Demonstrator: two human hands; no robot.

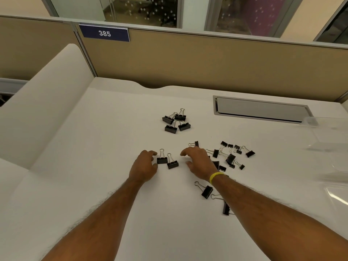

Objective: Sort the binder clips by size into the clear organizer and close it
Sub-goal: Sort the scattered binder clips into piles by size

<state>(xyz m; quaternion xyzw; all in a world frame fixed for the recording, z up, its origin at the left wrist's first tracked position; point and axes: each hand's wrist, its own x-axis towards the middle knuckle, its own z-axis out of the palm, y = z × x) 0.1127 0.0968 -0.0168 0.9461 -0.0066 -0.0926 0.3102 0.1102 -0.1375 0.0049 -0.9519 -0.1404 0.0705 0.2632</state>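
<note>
Black binder clips lie on a white desk. A group of several large clips (176,121) sits at the centre back. Two large clips (167,160) rest between my hands. My left hand (145,166) touches the left one of these with its fingertips, fingers curled but not closed around it. My right hand (199,162), with a yellow wristband, hovers open just right of them. A scatter of smaller clips (230,155) lies to the right. Two more large clips (207,191) lie under my right forearm. The clear organizer (331,140) stands at the right edge, hard to make out.
A grey cable hatch (261,110) is set into the desk at the back right. A tan partition (207,63) with a sign reading 385 closes the far side. A white raised panel (47,102) borders the left.
</note>
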